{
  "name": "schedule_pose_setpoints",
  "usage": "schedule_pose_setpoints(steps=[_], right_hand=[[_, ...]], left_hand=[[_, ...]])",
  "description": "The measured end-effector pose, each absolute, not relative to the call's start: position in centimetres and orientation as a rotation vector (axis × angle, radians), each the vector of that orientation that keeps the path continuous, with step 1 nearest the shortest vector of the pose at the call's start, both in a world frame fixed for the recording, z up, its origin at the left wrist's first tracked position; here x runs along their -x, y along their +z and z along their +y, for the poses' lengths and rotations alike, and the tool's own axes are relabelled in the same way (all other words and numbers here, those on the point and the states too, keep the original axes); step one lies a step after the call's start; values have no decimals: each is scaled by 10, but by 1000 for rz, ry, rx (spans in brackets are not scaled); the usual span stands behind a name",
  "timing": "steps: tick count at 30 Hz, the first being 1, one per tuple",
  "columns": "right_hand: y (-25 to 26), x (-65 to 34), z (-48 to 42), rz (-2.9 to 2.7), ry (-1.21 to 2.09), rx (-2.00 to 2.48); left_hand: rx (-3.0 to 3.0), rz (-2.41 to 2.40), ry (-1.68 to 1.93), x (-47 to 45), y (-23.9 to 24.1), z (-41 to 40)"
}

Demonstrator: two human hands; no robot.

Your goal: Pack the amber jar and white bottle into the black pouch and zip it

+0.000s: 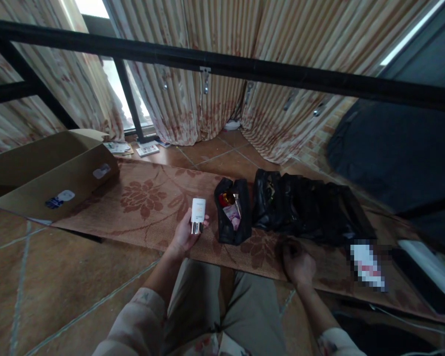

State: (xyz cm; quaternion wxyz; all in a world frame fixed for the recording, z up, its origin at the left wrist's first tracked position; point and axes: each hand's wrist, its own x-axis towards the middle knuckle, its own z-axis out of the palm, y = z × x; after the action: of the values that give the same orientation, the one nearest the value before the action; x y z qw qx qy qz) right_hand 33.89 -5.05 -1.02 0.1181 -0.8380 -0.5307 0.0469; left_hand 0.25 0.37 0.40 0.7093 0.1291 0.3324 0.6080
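My left hand [185,236] is closed around a small white cosmetic bottle [198,210] with a shiny silver cap at its lower end. It holds the bottle above the cloth, cap toward me. Just to the right stands an open black pouch [226,232]. Inside it are a red item with a gold top [227,199] and a pink-purple packet [232,215]. My right hand [299,262] rests near the front edge with its fingers curled; what they hold, if anything, is too dark to make out. Several more black pouches [307,207] stand in a row beyond it.
A patterned brown cloth [148,198] covers the long, low table. An open cardboard box [85,180] sits at its left end. On the right lie a blurred white item [367,264] and a dark flat object [422,279]. A black metal bar [226,62] crosses before the curtains.
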Motion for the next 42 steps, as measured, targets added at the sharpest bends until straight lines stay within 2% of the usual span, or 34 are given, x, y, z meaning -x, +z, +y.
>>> schedule_pose_setpoints(steps=[42], right_hand=[[-10, -338, -50, -1545, 138, 2484]], left_hand=[[-342, 822, 1362, -3, -5, 2]])
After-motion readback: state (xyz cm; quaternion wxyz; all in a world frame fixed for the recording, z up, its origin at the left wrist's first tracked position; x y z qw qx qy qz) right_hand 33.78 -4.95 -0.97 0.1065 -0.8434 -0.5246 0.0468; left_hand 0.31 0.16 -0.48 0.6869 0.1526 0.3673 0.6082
